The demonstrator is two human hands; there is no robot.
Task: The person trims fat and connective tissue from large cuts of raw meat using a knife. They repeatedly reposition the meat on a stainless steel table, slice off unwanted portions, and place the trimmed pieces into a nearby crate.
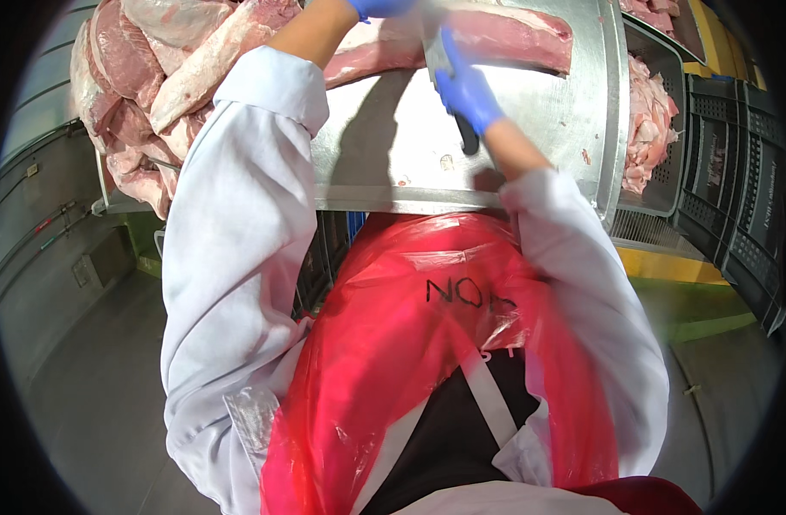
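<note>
My right hand (pixel 470 93), in a blue glove, is closed round the dark handle of a knife (pixel 468 136). Its blade, smeared by motion, points away from me over a long strip of pale pink meat (pixel 513 41). That strip lies crosswise on a shiny metal work surface (pixel 436 129), with a whitish layer along its far side. At the top edge of the view, my left hand (pixel 381 7) in a blue glove is beside the meat's far side. Its fingers are blurred and partly cut off, so their grip cannot be made out.
Large pieces of meat (pixel 136 86) are heaped at the left end of the surface. On the right, a grey tub (pixel 680 129) holds pale trimmings (pixel 650 124), with black crates (pixel 736 172) beyond it. Small scraps lie on the metal near its raised front edge (pixel 393 199).
</note>
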